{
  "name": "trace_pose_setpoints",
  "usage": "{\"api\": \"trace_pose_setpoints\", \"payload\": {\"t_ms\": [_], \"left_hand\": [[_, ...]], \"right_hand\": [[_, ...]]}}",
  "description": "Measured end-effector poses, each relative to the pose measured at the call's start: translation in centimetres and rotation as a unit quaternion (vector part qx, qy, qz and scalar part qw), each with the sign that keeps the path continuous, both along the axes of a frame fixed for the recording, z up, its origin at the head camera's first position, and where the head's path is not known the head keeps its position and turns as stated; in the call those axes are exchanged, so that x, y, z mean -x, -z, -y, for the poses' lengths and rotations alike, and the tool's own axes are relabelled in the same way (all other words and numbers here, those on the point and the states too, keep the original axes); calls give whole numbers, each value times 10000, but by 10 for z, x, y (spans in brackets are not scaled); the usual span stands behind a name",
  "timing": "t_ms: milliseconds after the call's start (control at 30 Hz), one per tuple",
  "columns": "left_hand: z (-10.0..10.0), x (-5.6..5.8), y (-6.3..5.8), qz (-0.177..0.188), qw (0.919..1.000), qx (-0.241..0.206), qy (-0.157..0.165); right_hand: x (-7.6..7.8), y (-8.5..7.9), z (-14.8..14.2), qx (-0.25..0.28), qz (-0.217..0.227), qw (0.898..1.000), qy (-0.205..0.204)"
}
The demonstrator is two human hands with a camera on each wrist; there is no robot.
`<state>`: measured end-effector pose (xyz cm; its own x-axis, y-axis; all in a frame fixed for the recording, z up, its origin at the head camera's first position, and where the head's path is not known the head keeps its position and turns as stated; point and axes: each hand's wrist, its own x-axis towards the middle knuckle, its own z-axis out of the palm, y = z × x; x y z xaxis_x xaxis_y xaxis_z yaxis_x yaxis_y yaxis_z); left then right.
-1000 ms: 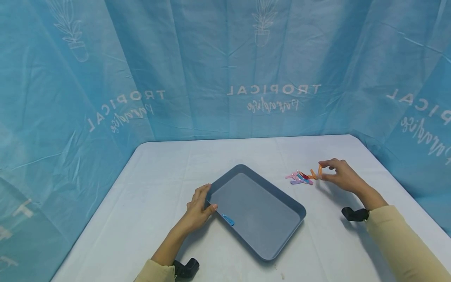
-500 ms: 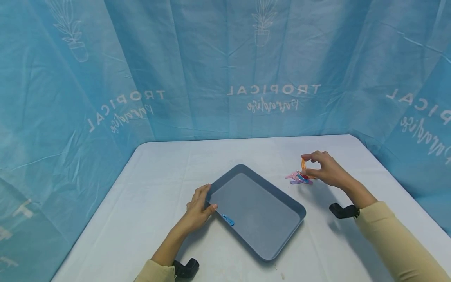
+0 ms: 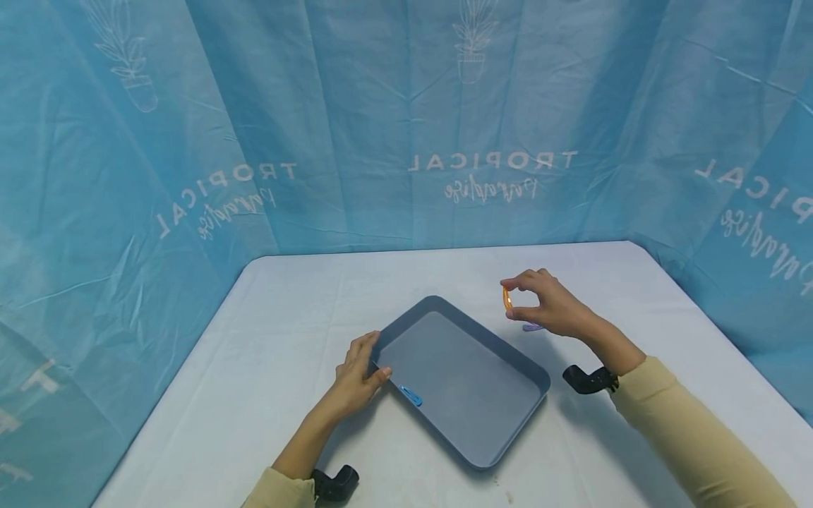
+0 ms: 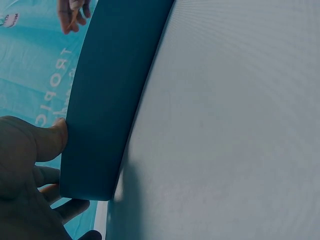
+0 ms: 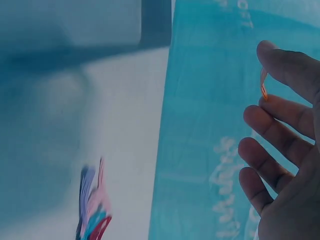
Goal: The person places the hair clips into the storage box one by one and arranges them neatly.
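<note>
White table (image 3: 298, 303): spans the lower half of the head view
Grey-blue tray (image 3: 466, 381): lies on it at lower centre, set diagonally
Hair clips (image 5: 98, 200): small pile, lower left of the right wrist view

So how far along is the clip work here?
Looks done: one blue clip lies in the gray tray. In progress: the right hand pinches a raised orange clip; the left hand holds the tray's corner. Probably left: the clip pile on the table.
</note>
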<state>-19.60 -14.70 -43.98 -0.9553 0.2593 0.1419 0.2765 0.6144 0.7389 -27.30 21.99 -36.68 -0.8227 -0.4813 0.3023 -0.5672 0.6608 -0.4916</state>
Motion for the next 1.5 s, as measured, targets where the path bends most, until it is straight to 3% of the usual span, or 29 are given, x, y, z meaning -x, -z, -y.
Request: {"api": "trace_pose_setpoints", "payload": {"t_ms": [400, 900, 1300, 1500], "left_hand": [[1, 0, 1, -44, 10000, -6, 58], [1, 1, 0, 36, 10000, -64, 6], [1, 1, -1, 101, 9999, -67, 8], [1, 1, -1, 123, 9999, -26, 7]], "right_hand": [[-8, -2, 50, -204, -54, 9966, -797], [-13, 13, 91, -586, 37, 9890, -1359], [-20, 29, 118, -1010, 452, 9799, -1661], [-23, 37, 126, -1082, 540, 9721, -2010]]}}
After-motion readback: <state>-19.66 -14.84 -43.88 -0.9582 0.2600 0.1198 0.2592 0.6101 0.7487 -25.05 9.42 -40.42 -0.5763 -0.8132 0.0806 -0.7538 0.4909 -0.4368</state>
